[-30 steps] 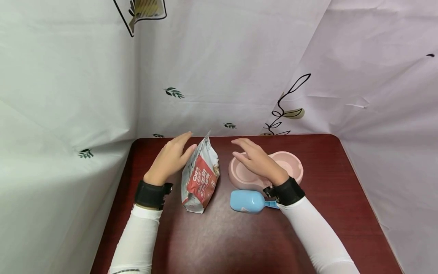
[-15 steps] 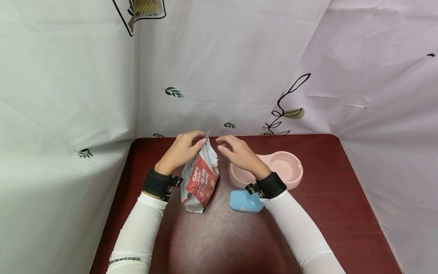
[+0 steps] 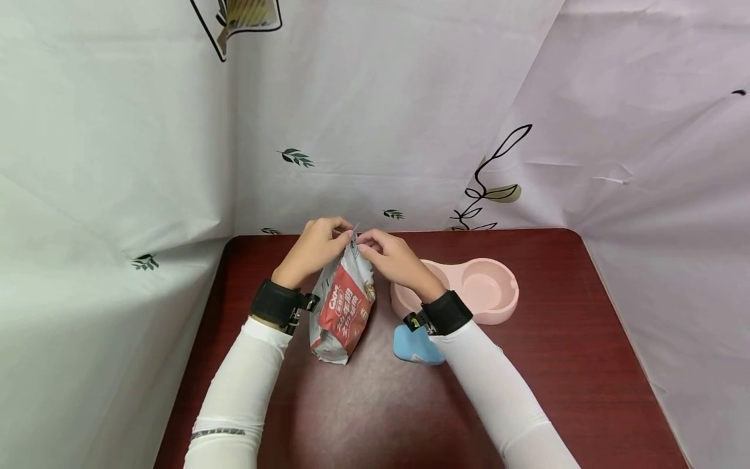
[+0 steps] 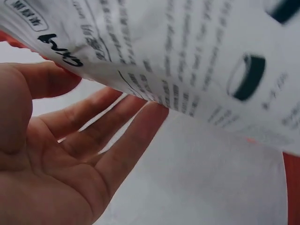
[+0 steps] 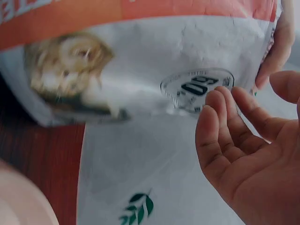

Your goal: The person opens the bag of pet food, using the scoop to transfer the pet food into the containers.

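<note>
Maroon table (image 3: 586, 339) | leafy cloth (image 3: 375, 130) behind | bag (image 3: 344, 303) between left hand (image 3: 315, 247), right hand (image 3: 400, 262)

A dark red, wood-grained table (image 3: 562, 365) with rounded far corners bore a pale pink, two-cupped bowl (image 3: 495, 316) at right; just near of it lay a light-blue, rounded plastic scoop (image 3: 415, 345), partly hidden. Creased white cloth (image 3: 381, 117) hung on the far, left and right sides, printed with green leaf sprigs (image 3: 296, 157) and a black-outlined branch (image 3: 502, 193).
</note>
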Available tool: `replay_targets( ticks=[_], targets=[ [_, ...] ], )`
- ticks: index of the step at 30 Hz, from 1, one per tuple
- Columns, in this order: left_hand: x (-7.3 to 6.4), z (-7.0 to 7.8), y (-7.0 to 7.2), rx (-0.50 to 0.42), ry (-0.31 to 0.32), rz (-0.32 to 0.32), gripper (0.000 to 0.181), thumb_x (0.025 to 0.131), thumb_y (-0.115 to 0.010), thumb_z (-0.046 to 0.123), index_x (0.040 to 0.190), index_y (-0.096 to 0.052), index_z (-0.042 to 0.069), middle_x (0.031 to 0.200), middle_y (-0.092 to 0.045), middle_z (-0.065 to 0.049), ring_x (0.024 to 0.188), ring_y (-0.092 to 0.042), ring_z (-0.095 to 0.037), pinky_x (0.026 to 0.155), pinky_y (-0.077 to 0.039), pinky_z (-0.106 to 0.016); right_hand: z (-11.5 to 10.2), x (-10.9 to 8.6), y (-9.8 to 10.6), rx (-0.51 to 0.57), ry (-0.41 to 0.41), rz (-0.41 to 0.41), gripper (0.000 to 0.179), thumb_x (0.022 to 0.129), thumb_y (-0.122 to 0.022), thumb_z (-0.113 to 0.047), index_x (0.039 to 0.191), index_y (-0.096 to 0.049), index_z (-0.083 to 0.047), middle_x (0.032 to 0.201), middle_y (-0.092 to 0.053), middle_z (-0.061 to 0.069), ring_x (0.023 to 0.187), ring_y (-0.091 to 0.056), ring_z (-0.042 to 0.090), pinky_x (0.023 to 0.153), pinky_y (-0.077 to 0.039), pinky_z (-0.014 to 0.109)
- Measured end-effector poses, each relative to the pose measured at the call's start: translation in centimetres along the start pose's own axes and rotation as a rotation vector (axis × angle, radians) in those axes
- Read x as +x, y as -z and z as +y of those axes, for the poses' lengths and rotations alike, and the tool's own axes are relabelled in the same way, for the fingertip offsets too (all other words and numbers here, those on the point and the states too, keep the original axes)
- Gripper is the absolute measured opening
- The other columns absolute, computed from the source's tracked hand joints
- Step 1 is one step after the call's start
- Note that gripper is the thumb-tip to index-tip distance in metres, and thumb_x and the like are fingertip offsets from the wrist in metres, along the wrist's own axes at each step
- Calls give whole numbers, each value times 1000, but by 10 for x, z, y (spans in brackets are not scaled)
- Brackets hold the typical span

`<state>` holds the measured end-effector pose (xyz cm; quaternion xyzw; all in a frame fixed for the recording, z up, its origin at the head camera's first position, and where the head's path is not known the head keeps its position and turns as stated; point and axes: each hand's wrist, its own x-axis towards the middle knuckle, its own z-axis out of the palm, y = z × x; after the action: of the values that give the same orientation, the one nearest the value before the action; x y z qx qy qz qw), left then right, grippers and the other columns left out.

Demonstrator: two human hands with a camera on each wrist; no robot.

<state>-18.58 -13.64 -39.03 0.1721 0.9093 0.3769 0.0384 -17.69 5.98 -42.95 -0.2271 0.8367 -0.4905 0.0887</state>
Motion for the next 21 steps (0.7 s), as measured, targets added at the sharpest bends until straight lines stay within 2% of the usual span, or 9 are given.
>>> replay_targets(
  ticks=[4, 7, 10, 13, 17, 21],
  targets=[
    [-2, 3, 2, 15, 47, 10, 24, 96, -58, 21, 108, -71, 4, 104, -72, -13, 92, -66, -26, 76, -56, -44, -3, 6, -7, 31, -19, 27, 26, 102, -51, -29, 118, -62, -13, 98, -66, 7, 84, -61, 20, 71, -52, 36],
    [-5, 7, 4, 20, 90, -9, 23, 94, -59, 21, 106, -71, 5, 100, -73, -11, 89, -66, -23, 74, -56, -42, -3, 9, -12, 41, -37, 43, 23, 102, -50, -30, 114, -62, -14, 91, -65, 6, 78, -59, 19, 67, -49, 34],
    [-7, 10, 5, 2, 117, -31, 23, 93, -60, 18, 107, -72, 5, 99, -74, -11, 85, -66, -22, 72, -56, -39, -4, 10, -14, 44, -49, 46, 21, 102, -50, -31, 111, -61, -15, 89, -63, 5, 76, -57, 17, 66, -48, 33],
    [-7, 10, 6, -29, 129, -27, 23, 92, -59, 16, 106, -74, 5, 94, -75, -9, 73, -65, -19, 64, -53, -33, -6, 11, -15, 66, -53, 31, 22, 103, -48, -32, 109, -60, -14, 88, -63, 10, 76, -59, 23, 65, -47, 33],
    [-8, 7, 5, -79, 137, 3, 19, 92, -60, 14, 102, -75, 7, 85, -73, -7, 53, -55, -16, 53, -44, -28, -8, 14, -17, 125, -67, 0, 24, 104, -44, -32, 104, -57, -12, 88, -62, 20, 80, -61, 36, 64, -47, 35],
    [-8, 4, 4, -89, 142, 34, 15, 92, -62, 15, 94, -75, 9, 74, -69, -7, 46, -45, -15, 48, -39, -27, -10, 17, -20, 167, -86, -24, 28, 105, -41, -32, 97, -54, -7, 86, -59, 21, 79, -60, 36, 64, -47, 32]
  ],
)
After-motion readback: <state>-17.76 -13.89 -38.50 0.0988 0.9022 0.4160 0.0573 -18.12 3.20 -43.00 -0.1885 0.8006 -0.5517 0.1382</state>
